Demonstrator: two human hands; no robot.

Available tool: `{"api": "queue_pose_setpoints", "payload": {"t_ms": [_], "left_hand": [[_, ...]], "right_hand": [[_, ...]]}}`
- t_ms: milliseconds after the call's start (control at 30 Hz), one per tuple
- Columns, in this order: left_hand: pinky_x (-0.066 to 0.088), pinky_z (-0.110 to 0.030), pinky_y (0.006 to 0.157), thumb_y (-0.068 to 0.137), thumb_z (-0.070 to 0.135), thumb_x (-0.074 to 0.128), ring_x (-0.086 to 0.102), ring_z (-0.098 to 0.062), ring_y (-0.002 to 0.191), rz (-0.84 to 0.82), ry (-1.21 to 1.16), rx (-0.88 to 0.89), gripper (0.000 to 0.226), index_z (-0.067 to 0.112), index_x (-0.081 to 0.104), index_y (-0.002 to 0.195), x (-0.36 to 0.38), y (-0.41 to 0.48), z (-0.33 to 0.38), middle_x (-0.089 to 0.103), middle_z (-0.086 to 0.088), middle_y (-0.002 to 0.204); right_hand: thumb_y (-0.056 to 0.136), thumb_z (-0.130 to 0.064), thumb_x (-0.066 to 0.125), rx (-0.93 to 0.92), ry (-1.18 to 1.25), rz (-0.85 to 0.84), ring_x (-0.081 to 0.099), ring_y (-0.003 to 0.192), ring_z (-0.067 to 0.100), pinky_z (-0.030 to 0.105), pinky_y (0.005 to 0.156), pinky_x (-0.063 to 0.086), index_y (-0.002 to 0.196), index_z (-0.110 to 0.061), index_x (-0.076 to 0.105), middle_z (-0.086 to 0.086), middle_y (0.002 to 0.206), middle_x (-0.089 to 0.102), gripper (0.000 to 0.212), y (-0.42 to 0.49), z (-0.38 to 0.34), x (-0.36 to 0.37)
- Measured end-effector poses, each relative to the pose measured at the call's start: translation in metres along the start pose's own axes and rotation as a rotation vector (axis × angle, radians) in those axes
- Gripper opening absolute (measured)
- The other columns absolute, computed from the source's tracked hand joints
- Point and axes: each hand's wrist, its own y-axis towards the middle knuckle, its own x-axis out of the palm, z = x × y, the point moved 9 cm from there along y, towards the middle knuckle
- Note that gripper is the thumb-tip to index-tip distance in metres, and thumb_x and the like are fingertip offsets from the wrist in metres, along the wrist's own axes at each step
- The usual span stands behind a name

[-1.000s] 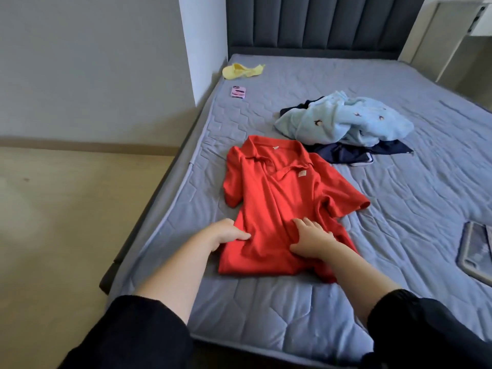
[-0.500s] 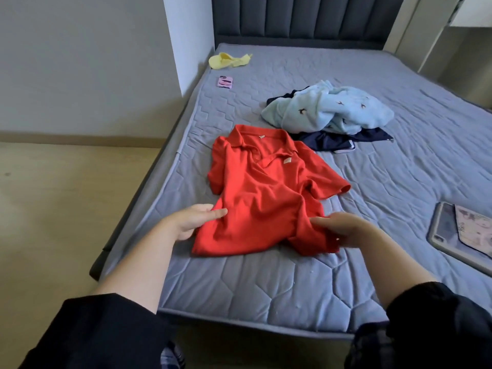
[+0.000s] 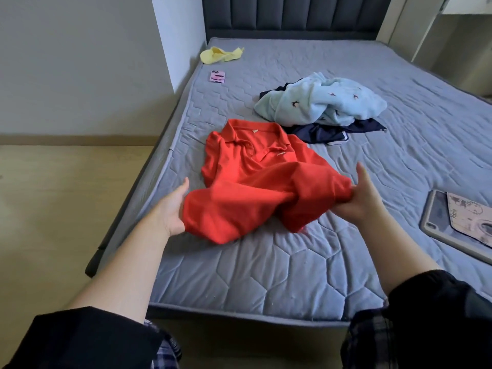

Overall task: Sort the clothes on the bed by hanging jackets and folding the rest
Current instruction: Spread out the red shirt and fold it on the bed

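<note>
Change: red polo shirt (image 3: 255, 182), hem newly lifted off grey quilted bed (image 3: 266, 275).
Grip: left hand (image 3: 173, 209), right hand (image 3: 367, 198) clutch hem.
Meaning: folding starts.

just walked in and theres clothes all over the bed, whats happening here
A person is handling the red collared polo shirt on the grey quilted mattress. The right hand grips bunched fabric at its lower right; the left hand is at its lower left edge, fingers hidden under the cloth. The collar end lies on the mattress. Behind it, a crumpled light blue patterned garment sits on a navy garment, neither in hand.
</note>
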Motion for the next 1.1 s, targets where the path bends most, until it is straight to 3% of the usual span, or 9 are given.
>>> {"api": "queue_pose_setpoints", "payload": {"t_ms": [167,267,367,467,667,733,800,967,1100], "left_hand": [[0.059,-0.036,0.064,0.050,0.036,0.091,0.072,-0.020,0.082,-0.280,-0.081,0.198,0.055,0.004,0.076,0.091,0.027,-0.014,0.015,0.074,-0.013,0.093],[0.058,-0.029,0.066,0.026,0.021,0.099,0.071,-0.016,0.081,-0.400,0.276,0.224,0.083,0.008,0.068,0.102,0.037,-0.015,0.006,0.074,-0.008,0.093],[0.054,-0.023,0.074,0.054,-0.005,0.086,0.068,-0.011,0.083,-0.502,0.818,0.104,0.061,0.003,0.061,0.109,0.044,-0.021,-0.030,0.071,-0.005,0.095],[0.050,-0.021,0.079,0.075,-0.017,0.065,0.062,-0.007,0.081,-0.464,1.128,0.100,0.035,0.005,0.061,0.101,0.042,-0.019,-0.042,0.067,-0.004,0.093],[0.057,-0.028,0.067,0.090,0.016,0.050,0.069,-0.018,0.077,-0.214,0.101,0.211,0.028,0.009,0.066,0.111,0.020,-0.002,0.012,0.070,-0.007,0.098],[0.053,-0.028,0.073,0.103,0.024,0.033,0.063,-0.019,0.079,0.027,0.065,0.142,0.036,0.006,0.052,0.129,-0.008,0.011,0.018,0.063,-0.010,0.105],[0.052,-0.020,0.063,0.105,0.027,0.030,0.064,-0.012,0.062,0.072,0.189,0.095,0.037,0.005,0.059,0.106,-0.013,0.010,0.016,0.069,-0.005,0.077],[0.059,-0.031,0.063,0.081,0.009,0.063,0.072,-0.019,0.072,-0.208,0.490,-0.063,0.020,0.010,0.067,0.100,0.006,-0.010,-0.018,0.074,-0.010,0.089],[0.053,-0.041,0.085,0.073,-0.011,0.063,0.069,-0.022,0.073,-0.196,1.012,-0.246,0.030,0.004,0.066,0.099,-0.009,-0.014,-0.046,0.071,-0.014,0.091]], "right_hand": [[0.078,0.005,0.061,0.015,-0.665,-0.384,0.059,0.114,0.029,0.043,0.102,0.046,0.130,-0.003,0.053,0.019,0.125,0.060,0.053,-0.012,0.014,0.032],[0.071,0.022,0.064,0.047,-1.127,-0.285,0.062,0.106,0.030,0.048,0.099,0.047,0.118,0.002,0.058,0.025,0.117,0.063,0.052,-0.009,0.026,0.018],[0.070,0.017,0.070,0.222,-1.402,-0.398,0.066,0.090,0.014,0.028,0.082,0.054,0.101,-0.003,0.062,0.006,0.096,0.072,0.037,-0.017,0.051,0.009],[0.076,0.007,0.071,0.118,-1.562,-0.396,0.062,0.089,0.013,0.033,0.090,0.050,0.098,0.001,0.065,0.005,0.092,0.068,0.024,-0.014,0.047,0.012],[0.093,-0.010,0.052,-0.152,-0.607,-0.153,0.069,0.071,0.009,0.024,0.065,0.056,0.103,-0.006,0.065,-0.001,0.081,0.074,0.017,-0.010,0.002,0.035],[0.097,-0.037,0.048,-0.096,-0.483,-0.003,0.069,0.069,0.011,0.027,0.066,0.056,0.108,-0.010,0.065,0.002,0.080,0.074,0.033,-0.004,-0.008,0.015],[0.091,-0.055,0.044,0.025,-0.493,-0.030,0.071,0.076,0.015,0.031,0.073,0.057,0.100,-0.012,0.069,0.005,0.088,0.074,0.050,-0.009,-0.004,0.011],[0.076,-0.014,0.071,0.348,-1.138,-0.083,0.072,0.077,0.021,0.029,0.060,0.058,0.100,-0.003,0.065,0.012,0.095,0.073,0.027,-0.021,0.030,-0.007],[0.076,-0.051,0.073,0.573,-1.983,0.189,0.056,0.056,0.021,0.022,0.047,0.046,0.108,-0.005,0.054,0.007,0.078,0.055,0.059,-0.025,0.010,-0.047]]}}
